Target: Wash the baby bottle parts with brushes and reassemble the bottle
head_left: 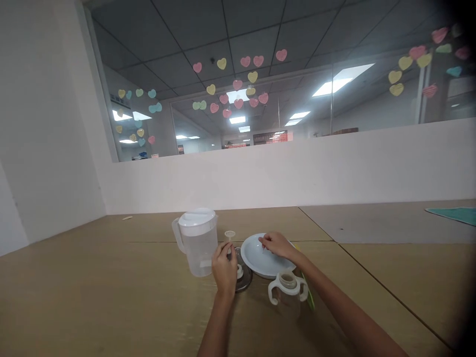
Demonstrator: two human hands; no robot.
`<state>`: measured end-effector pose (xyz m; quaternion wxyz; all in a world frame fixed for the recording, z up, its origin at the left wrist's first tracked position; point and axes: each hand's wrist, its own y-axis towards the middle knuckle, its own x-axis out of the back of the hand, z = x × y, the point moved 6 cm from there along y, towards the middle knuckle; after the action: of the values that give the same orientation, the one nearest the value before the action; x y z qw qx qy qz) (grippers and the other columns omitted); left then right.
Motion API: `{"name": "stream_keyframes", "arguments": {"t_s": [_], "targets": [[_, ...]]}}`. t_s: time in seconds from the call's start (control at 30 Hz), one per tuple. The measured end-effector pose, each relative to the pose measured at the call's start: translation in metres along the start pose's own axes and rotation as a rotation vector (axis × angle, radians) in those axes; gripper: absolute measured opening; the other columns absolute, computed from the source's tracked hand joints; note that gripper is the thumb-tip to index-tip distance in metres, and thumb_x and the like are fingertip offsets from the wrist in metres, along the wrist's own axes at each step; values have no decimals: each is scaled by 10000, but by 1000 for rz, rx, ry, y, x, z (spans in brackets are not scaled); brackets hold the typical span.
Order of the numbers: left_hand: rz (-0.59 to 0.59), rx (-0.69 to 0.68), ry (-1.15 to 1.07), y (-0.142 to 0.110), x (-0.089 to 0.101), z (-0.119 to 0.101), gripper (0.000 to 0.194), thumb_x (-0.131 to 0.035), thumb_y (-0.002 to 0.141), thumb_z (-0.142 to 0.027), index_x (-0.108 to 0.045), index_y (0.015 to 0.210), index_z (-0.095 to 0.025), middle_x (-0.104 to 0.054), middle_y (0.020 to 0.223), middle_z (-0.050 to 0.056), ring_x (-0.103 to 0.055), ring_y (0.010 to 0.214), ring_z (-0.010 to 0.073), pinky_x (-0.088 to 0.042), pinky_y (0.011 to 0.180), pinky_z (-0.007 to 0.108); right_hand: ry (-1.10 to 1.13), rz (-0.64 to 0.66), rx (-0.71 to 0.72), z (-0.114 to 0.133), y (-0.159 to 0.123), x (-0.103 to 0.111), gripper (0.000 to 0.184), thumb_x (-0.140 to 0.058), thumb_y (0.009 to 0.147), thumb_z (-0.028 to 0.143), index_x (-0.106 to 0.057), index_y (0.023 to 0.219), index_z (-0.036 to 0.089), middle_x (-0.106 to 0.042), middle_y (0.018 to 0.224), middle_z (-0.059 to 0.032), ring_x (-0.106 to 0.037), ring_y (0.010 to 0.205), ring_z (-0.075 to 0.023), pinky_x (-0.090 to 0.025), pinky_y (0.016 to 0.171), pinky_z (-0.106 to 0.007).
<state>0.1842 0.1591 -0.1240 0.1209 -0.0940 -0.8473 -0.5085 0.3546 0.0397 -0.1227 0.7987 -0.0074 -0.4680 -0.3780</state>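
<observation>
My left hand [224, 272] is closed in a pinch on a small pale piece with a round, disc-like top [230, 233], held upright beside the pitcher. My right hand [277, 245] reaches over the white bowl [253, 255], its fingertips pinched together; whatever they hold is too small to make out. Just in front of the bowl stands a clear baby bottle [288, 305] with a white two-handled collar and an uncovered mouth. Partly hidden behind my left hand, a dark round dish [245, 283] bears a white ring-shaped part [240, 271].
A translucent lidded pitcher [201, 250] stands left of my left hand. Something thin and green [311, 297] lies by the bottle, partly under my right forearm. A teal cloth [455, 215] lies at the far right. Behind the table rises a white wall [260, 178] with a window above.
</observation>
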Motion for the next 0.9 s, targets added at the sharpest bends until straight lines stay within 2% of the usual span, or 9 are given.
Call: {"name": "stream_keyframes", "arguments": {"t_s": [0.17, 0.3, 0.43, 0.57, 0.63, 0.9], "targets": [[-125, -50, -295, -9, 1, -13, 182, -512, 820, -251, -676, 852, -179, -664, 911, 63, -616, 840, 160, -484, 785, 280, 50, -157, 76, 24, -12, 44, 433, -361, 844, 421, -591, 590, 156, -561, 549, -17, -489, 528, -117, -287, 510, -216], [-50, -70, -375, -18, -5, -29, 169, -512, 811, -231, -673, 789, -181, -669, 847, 46, -616, 792, 144, -490, 735, 245, 97, -315, 155, 54, -35, 79, 434, -390, 845, 429, -541, 542, 157, -518, 524, 3, -463, 520, -105, -288, 508, -212], [77, -3, -428, -23, -16, -35, 174, -506, 798, -265, -656, 781, -178, -663, 825, 41, -607, 749, 137, -498, 696, 234, 228, -444, 198, 83, -62, 103, 492, -372, 868, 460, -445, 483, 162, -422, 461, 26, -415, 468, -84, -283, 484, -203], [141, 165, -505, -29, -28, -28, 169, -542, 755, -301, -617, 821, -164, -651, 791, 41, -611, 724, 145, -513, 696, 249, 299, -446, 251, 106, -84, 107, 539, -354, 880, 470, -415, 441, 164, -360, 420, 31, -384, 430, -77, -286, 465, -203], [159, 199, -554, -31, -31, -28, 210, -550, 752, -304, -603, 897, -161, -647, 839, 47, -614, 764, 149, -512, 714, 250, 267, -438, 298, 114, -90, 104, 547, -352, 884, 468, -397, 430, 165, -352, 419, 30, -363, 426, -73, -274, 463, -208], [296, -7, -472, -36, -32, -45, 247, -438, 847, -298, -647, 900, -177, -613, 914, 55, -571, 857, 157, -455, 765, 254, 36, -437, 378, 119, -84, 82, 512, -329, 903, 426, -321, 460, 169, -336, 445, 33, -300, 441, -64, -225, 484, -223]]}}
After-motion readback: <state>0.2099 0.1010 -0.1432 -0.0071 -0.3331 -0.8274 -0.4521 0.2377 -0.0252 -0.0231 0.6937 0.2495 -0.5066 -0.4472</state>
